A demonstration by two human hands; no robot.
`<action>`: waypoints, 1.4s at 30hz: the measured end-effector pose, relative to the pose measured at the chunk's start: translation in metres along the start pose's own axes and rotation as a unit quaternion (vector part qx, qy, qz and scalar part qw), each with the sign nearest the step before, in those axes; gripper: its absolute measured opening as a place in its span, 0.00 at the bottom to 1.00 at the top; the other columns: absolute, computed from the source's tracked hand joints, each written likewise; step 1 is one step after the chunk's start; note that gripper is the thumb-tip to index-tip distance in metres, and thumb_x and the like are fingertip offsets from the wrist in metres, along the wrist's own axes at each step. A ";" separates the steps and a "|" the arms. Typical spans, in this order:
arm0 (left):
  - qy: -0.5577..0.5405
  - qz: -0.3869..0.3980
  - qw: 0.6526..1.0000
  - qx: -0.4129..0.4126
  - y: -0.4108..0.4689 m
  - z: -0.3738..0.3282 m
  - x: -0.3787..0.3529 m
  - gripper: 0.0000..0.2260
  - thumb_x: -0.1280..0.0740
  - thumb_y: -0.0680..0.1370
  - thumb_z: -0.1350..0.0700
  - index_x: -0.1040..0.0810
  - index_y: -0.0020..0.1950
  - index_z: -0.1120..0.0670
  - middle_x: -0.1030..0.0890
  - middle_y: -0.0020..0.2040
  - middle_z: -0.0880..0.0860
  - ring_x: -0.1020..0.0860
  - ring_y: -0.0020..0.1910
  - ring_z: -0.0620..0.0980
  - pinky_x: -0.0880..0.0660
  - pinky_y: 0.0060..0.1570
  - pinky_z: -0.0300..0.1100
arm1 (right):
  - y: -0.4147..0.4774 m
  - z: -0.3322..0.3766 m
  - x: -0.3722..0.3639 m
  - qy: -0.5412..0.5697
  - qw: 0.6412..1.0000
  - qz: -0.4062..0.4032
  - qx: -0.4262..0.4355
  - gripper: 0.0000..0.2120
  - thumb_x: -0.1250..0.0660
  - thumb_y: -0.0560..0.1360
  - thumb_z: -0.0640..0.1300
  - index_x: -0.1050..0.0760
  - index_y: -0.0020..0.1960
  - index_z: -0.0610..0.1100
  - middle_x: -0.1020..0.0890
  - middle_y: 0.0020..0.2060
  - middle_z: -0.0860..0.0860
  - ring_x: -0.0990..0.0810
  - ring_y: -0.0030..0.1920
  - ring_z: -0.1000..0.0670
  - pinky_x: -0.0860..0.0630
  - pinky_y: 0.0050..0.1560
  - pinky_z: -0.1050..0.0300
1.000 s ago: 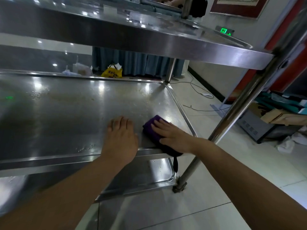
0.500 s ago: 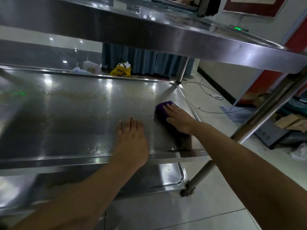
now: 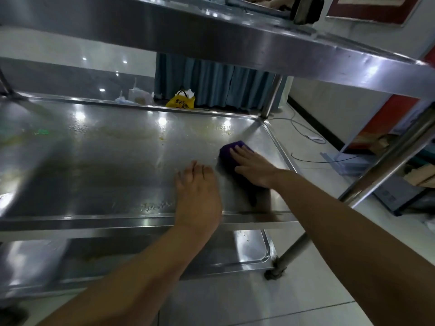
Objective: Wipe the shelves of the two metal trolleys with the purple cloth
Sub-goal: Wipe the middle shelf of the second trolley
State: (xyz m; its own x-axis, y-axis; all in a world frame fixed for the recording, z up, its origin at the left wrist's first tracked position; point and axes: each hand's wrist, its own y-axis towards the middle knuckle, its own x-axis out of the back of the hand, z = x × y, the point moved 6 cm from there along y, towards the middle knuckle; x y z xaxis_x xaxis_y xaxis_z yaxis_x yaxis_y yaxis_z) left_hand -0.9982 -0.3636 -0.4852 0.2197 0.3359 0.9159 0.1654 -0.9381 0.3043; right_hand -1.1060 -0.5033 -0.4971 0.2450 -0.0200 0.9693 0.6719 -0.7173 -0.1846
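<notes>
Two hands lie flat on the middle shelf (image 3: pixel 106 175) of the metal trolley (image 3: pixel 211 36). The right hand (image 3: pixel 255 169) presses the purple cloth (image 3: pixel 229 151) down with straight fingers, near the shelf's right rim; the left hand (image 3: pixel 199 194) rests just beside it, fingers straight, holding nothing. Beyond the shelf a yellow bag (image 3: pixel 180 103) carries dark print too small to read

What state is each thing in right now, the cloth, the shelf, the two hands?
purple cloth: lying on the middle shelf, pressed down.
middle shelf: smeared, crumbs near the back.
right hand: fingers straight, pressing the cloth.
left hand: flat on the shelf, holding nothing.
</notes>
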 end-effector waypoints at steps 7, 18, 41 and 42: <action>0.032 -0.018 0.999 -0.008 -0.005 0.034 0.012 0.17 0.35 0.70 0.61 0.23 0.58 0.60 0.21 0.57 0.60 0.29 0.64 0.60 0.35 0.64 0.56 | -0.062 0.074 0.004 0.129 0.989 0.009 0.078 0.27 0.48 0.84 0.44 0.58 0.78 0.43 0.57 0.77 0.47 0.62 0.77 0.52 0.74 0.60 0.75; 0.194 0.044 0.980 -0.008 -0.017 0.211 0.051 0.27 0.52 0.73 0.46 0.18 0.47 0.60 0.19 0.53 0.62 0.28 0.62 0.64 0.36 0.60 0.59 | -0.035 0.083 0.009 0.153 0.983 0.026 0.099 0.26 0.49 0.84 0.46 0.57 0.78 0.50 0.57 0.77 0.55 0.63 0.72 0.62 0.68 0.66 0.71; 0.115 -0.011 0.993 0.036 -0.021 0.218 0.056 0.23 0.49 0.73 0.48 0.20 0.51 0.61 0.19 0.49 0.60 0.24 0.56 0.61 0.27 0.47 0.53 | 0.037 0.115 0.027 0.094 0.995 0.001 0.040 0.27 0.54 0.82 0.52 0.57 0.78 0.48 0.58 0.78 0.49 0.62 0.77 0.51 0.63 0.75 0.55; 0.115 -0.011 0.993 0.036 -0.021 0.219 0.056 0.23 0.49 0.73 0.48 0.20 0.51 0.61 0.19 0.48 0.60 0.25 0.56 0.61 0.27 0.47 0.53 | 0.031 0.130 0.026 0.098 0.993 0.007 0.062 0.28 0.55 0.80 0.54 0.58 0.78 0.49 0.58 0.78 0.50 0.62 0.77 0.52 0.62 0.76 0.54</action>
State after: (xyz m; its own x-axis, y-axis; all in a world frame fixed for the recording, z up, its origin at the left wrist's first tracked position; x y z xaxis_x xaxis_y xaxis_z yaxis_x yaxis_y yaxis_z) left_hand -0.7793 -0.3063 -0.4975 -0.0076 0.3195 0.9476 0.2384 -0.9197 0.3120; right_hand -0.9880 -0.4351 -0.4982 0.1232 -0.1732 0.9771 0.7532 -0.6248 -0.2057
